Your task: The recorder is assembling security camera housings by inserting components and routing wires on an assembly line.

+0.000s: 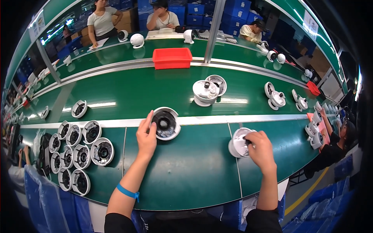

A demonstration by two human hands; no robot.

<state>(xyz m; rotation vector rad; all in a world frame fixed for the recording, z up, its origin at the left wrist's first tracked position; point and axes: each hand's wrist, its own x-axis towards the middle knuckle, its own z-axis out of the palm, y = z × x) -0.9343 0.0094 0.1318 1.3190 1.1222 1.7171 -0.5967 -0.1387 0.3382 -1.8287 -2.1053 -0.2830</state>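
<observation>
My left hand (pixel 147 136) is closed on the rim of a white round housing (pixel 175 130) with a black ringed interior, its hollow side facing me, at the far edge of the green worktop. My right hand (pixel 261 150) is closed around the black stem of a white round base (pixel 236 146) on the worktop to the right; its fingers hide most of the stem. Beyond, on the green conveyor belt, a white base with a black stem (pixel 204 93) is next to another white housing (pixel 218 82). My left wrist wears a blue band (pixel 127 192).
Several white housings (pixel 102 151) cluster at the worktop's left. More part pairs (pixel 277 99) are farther right on the belt. A red bin (pixel 172 64) stands beyond the belt, near a metal post (pixel 213 35). Co-workers sit or stand opposite; another person (pixel 338 136) works at the right.
</observation>
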